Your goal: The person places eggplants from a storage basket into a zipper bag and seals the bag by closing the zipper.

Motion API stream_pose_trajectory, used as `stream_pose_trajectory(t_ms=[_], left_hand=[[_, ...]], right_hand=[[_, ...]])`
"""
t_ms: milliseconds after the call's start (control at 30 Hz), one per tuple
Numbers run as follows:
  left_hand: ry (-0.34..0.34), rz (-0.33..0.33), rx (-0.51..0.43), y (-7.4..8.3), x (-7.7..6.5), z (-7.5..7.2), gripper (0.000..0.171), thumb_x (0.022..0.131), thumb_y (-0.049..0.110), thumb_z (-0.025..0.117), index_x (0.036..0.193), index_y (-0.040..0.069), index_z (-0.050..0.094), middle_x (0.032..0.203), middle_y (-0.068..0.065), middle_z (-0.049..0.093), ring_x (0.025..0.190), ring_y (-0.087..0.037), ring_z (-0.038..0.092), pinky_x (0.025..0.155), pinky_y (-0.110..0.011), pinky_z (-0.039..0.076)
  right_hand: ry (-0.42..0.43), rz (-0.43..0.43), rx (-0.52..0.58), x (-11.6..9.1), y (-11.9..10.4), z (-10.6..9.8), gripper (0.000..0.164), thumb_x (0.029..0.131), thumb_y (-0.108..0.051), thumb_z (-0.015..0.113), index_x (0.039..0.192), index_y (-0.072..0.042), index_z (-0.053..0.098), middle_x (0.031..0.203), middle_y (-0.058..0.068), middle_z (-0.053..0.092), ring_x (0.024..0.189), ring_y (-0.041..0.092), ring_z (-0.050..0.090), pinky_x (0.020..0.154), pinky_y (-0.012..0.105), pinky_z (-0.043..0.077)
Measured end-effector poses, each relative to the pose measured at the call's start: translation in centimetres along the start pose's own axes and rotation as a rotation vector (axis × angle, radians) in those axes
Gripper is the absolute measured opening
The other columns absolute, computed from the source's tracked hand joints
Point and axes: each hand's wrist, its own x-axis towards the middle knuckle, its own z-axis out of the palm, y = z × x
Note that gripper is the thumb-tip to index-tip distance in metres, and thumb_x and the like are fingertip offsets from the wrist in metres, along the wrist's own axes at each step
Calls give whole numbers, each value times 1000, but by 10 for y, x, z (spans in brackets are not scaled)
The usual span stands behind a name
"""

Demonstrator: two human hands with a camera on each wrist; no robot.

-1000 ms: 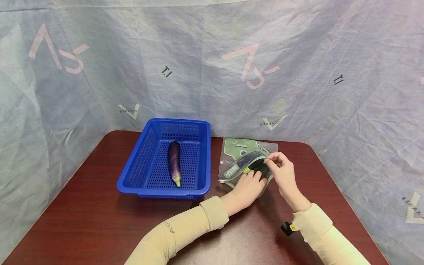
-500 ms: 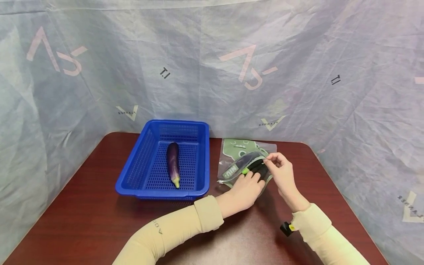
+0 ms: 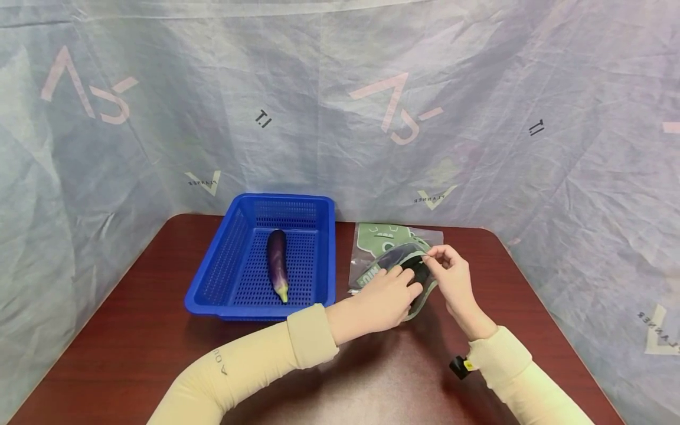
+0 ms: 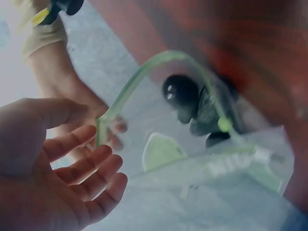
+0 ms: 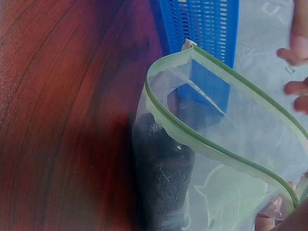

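Note:
A clear zip bag (image 3: pixel 366 260) with green print stands on the table, its mouth gaping. At the mouth's right end, my right hand (image 3: pixel 454 280) pinches the bag's edge between thumb and fingers. Over the bag's near side is my left hand (image 3: pixel 385 298), its fingers loosely bent with nothing in them; in the left wrist view the left hand (image 4: pixel 72 163) is beside the rim. Inside the bag lie dark, glossy, rounded things (image 4: pixel 180 89); in the right wrist view one dark, long thing (image 5: pixel 163 173) shows through the plastic.
Left of the bag sits a blue perforated basket (image 3: pixel 215 262). One purple eggplant (image 3: pixel 277 260) with a pale green stem lies in it. Behind the dark red wooden table (image 3: pixel 127 336) hangs a grey printed sheet (image 3: pixel 319 88).
My left hand has lifted out of the bag's mouth and shifted slightly left, covering the green tip seen before. My right hand keeps its pinch on the bag's edge.

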Motion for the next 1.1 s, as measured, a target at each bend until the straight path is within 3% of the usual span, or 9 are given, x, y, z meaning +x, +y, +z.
stream_pose_trajectory(t_ms=[367, 567, 867, 1100], left_hand=[[48, 64, 3, -31, -12, -39, 30, 86, 30, 63, 114, 19, 59, 113, 0, 54, 100, -18, 50, 73, -33, 43], [72, 88, 3, -53, -18, -51, 28, 87, 26, 62, 114, 18, 59, 116, -1, 55, 107, -20, 50, 74, -33, 43], [50, 13, -43, -85, -22, -59, 35, 84, 25, 66, 117, 17, 57, 118, -2, 54, 105, -20, 50, 76, -34, 41], [30, -82, -99, -123, -28, -53, 35, 85, 20, 63, 119, 13, 58, 116, -6, 54, 105, -25, 50, 78, -39, 42]], right_hand=[[24, -11, -5, 0, -3, 1, 8, 86, -6, 64, 90, -1, 60, 77, -8, 57, 64, 3, 47, 55, 17, 39], [25, -5, 12, 1, -5, 1, 14, 85, -4, 65, 94, 5, 59, 77, -9, 56, 64, 2, 47, 56, 17, 38], [32, 0, 18, 2, -3, 1, 10, 84, -3, 65, 91, 2, 60, 75, -9, 56, 62, 2, 46, 55, 18, 37], [23, -8, 23, 1, -4, 1, 12, 84, -3, 65, 93, 5, 59, 75, -9, 57, 62, 2, 47, 55, 18, 38]])
